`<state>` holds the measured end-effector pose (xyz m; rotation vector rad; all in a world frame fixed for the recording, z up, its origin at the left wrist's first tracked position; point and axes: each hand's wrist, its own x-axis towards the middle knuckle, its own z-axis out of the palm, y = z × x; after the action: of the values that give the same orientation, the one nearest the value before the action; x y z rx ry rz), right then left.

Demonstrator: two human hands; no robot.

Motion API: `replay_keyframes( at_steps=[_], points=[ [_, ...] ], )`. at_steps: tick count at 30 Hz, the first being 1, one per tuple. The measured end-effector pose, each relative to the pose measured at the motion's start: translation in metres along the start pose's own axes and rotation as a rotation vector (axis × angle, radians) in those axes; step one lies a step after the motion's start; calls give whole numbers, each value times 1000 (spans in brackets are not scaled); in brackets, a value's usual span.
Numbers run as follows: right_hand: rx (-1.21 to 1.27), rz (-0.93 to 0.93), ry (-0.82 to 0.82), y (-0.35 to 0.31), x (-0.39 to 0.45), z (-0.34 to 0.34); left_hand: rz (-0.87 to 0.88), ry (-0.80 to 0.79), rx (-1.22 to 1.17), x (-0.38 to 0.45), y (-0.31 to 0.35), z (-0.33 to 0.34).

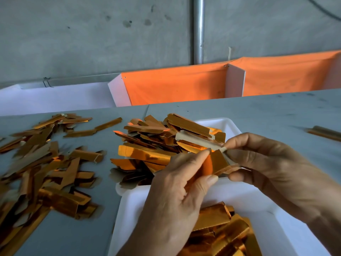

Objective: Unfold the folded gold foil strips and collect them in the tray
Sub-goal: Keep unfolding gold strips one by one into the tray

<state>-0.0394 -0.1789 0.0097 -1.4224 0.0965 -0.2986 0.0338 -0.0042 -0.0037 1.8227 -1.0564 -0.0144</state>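
Holding one gold foil strip (218, 162) between both hands, you pinch its near end with your left hand (177, 196) and its pale tab with your right hand (273, 163), above the near white tray (273, 215). More strips fill the far tray (227, 124) and lie scattered on the grey table (258, 111).

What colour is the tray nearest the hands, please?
White; the near tray shows best in the head view.

Soft daylight, foil glare, blurred left edge
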Motion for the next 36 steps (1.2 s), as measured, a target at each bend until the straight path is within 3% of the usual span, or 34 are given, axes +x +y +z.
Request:
replay_keyframes(
  at_steps=[9,18,29,31,36],
  points=[
    [-52,-127,-88,-4,-3,-2,41,21,-9,0,3,-4],
    [-263,-170,-211,-14,-9,-4,38,11,-68,-2,1,-7],
    [-370,-148,-65,-7,-7,5,91,-4,32,-3,-2,-1],
    [-318,-133,-73,-6,-7,4,117,3,63,-3,-2,-1],
    [114,44,-222,-5,-2,-6,135,38,55,-2,0,-4]
  ],
)
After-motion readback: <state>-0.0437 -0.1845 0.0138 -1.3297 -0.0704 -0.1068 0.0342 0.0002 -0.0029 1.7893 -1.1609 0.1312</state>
